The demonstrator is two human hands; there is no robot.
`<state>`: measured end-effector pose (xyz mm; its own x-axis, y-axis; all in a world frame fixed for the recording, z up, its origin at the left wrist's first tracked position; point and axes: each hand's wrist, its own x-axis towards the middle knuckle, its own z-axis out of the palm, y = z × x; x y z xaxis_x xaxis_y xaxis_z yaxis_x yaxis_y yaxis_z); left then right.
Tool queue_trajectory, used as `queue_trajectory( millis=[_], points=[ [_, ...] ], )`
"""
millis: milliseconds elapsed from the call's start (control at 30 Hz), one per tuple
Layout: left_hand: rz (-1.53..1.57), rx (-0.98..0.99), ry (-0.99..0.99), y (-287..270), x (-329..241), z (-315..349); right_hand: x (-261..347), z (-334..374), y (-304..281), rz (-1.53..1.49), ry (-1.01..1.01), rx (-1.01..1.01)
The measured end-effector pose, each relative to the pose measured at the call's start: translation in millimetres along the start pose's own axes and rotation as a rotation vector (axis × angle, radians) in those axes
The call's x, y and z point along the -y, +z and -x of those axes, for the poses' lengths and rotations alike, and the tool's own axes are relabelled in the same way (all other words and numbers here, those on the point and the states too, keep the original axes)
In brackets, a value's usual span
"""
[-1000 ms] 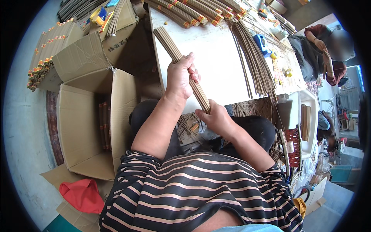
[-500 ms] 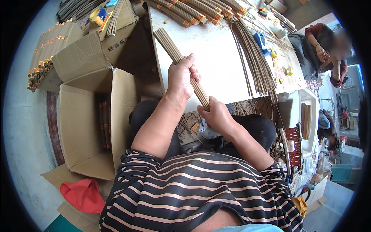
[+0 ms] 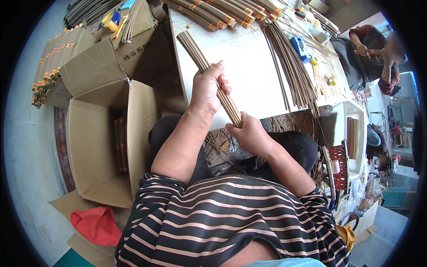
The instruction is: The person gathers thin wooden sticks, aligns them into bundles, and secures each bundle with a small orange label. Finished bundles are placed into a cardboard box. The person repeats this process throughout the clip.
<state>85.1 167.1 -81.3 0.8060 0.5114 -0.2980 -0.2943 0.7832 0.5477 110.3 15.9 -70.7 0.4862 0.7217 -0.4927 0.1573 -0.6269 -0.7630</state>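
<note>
A bundle of thin brown incense sticks point(image 3: 191, 48) slants across in front of me, its far end up and to the left over the white table point(image 3: 249, 84). My left hand point(image 3: 208, 89) is wrapped round its middle. At the near end, my right hand point(image 3: 250, 134) is closed on the sticks, thumb on top, just off the table's near edge. No band shows on this bundle. To the right, many loose incense sticks point(image 3: 291, 66) lie in a spread row on the table, some ends jutting over its edge.
Banded bundles point(image 3: 209, 15) lie along the table's far edge. A blue tape dispenser point(image 3: 301, 49) and a yellow tape roll point(image 3: 332, 80) stand at right. An open carton point(image 3: 98, 147) with dark bundles inside is on my left, near a red cloth point(image 3: 95, 226). Another person point(image 3: 373, 58) sits far right.
My hands and the bundle stay almost in the same place. At far right, the other person's hands have shifted, and a stick-like thing now shows level between them.
</note>
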Motion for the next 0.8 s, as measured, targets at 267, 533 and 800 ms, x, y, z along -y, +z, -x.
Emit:
queue_trajectory(
  millis=[267,533,800],
  points=[
    [0.103,0.15,-0.022,-4,-7,1,11,5,-9,-0.339,0.035,0.214],
    [0.149,0.226,0.003,-5,-4,-1,19,9,-9,-0.149,0.061,0.091],
    [0.032,0.121,0.017,-1,14,3,7,-3,-2,0.201,-0.012,-0.141]
  ],
)
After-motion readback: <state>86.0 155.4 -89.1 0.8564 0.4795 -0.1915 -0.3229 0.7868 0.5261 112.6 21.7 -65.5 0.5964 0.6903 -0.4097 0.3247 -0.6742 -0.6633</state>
